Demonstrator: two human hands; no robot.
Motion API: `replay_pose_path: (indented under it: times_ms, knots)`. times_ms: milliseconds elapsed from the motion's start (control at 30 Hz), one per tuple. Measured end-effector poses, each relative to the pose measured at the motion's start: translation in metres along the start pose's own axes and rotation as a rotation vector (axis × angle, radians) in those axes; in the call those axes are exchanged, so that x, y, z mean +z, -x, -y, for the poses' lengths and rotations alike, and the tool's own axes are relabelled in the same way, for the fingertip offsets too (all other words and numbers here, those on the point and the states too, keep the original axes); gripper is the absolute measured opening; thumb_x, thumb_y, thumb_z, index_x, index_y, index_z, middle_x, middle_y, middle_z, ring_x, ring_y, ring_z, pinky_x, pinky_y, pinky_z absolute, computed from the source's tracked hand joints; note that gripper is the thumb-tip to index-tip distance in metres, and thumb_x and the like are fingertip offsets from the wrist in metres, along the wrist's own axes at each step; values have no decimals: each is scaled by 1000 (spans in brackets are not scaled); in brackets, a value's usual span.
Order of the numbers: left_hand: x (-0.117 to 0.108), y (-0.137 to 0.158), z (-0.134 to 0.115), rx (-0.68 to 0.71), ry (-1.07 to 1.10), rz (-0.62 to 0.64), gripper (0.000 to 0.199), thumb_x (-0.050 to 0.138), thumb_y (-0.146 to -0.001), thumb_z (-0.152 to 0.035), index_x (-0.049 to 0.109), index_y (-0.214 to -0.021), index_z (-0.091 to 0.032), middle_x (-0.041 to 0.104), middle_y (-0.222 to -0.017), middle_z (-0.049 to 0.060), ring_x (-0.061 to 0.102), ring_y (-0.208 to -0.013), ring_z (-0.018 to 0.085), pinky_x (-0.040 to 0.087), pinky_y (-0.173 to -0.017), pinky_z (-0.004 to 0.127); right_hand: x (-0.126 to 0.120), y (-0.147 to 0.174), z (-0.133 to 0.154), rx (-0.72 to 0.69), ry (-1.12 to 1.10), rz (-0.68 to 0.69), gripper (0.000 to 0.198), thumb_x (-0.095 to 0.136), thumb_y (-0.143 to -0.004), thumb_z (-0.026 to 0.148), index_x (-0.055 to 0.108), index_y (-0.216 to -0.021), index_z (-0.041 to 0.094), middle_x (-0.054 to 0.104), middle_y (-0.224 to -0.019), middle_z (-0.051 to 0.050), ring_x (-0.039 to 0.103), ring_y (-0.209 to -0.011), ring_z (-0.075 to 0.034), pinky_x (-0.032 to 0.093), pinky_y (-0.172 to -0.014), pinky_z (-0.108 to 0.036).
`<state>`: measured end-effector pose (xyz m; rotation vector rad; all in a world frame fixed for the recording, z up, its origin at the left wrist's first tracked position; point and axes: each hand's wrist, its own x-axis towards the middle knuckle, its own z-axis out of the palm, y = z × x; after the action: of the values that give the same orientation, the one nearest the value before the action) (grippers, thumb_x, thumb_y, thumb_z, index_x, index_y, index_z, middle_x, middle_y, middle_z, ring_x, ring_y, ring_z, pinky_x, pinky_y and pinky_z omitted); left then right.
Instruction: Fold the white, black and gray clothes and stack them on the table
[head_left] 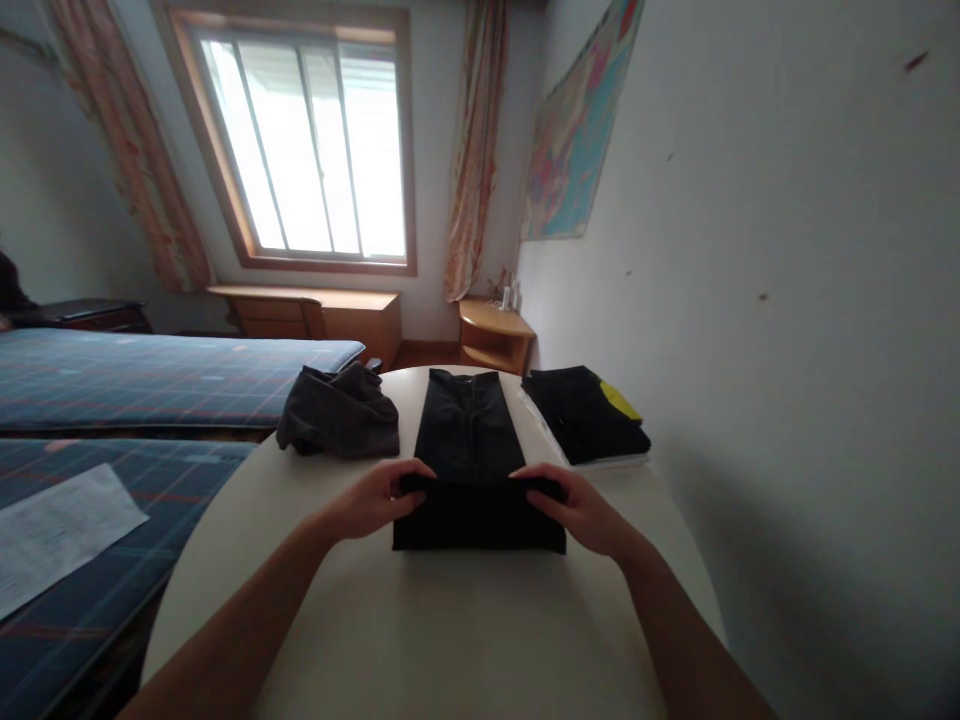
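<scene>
Head view: a black garment (469,425) lies at the middle of the far half of a round, pale surface (465,635), between a crumpled dark grey cloth (341,412) on the left and a folded black item with a yellow patch (577,412) on the right. The garment is plain and dark, laid as a flat, straight-sided panel; a seam or crease runs down its middle, and the far edge is slightly uneven. Its near part forms a deeper black band with a straight lower edge, a little wider than the panel beyond. The long axis runs near to far, away from the person and roughly toward the window (311,145); the near edge lies crosswise, left to right. The left hand (386,497) grips the band's left upper corner between thumb and fingers, and the right hand (574,505) grips the right one likewise.
</scene>
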<state>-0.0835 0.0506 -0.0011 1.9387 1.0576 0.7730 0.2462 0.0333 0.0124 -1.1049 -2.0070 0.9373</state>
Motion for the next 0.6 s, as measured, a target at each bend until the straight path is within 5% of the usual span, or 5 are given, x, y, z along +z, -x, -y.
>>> replay_pose_path:
  times_ms: [200,433,600]
  knots:
    - [8,-20,10,59,-41,-403,35,59,-86,-40,65,-112,-17,58,-74,-1,51,-65,13,42,-59,23,17,-32,-21,-13,-33,-381,55,54,-91,44,42,-139,22,65,-119,-10,63,-107,-22,50,-96,-39]
    - [18,-36,28,-28,18,-415,48,61,-85,-42,61,-126,-16,63,-76,0,58,-69,15,46,-61,24,22,-50,-51,-1,-46,-374,65,59,-85,39,37,-143,20,49,-145,-15,50,-130,-25,44,-104,-42]
    - [20,-48,37,-68,130,-406,59,61,-84,-47,55,-135,-16,71,-89,5,67,-80,21,52,-66,28,22,-49,-63,12,110,-382,49,51,-87,29,50,-136,24,44,-150,-10,50,-130,-24,44,-105,-43]
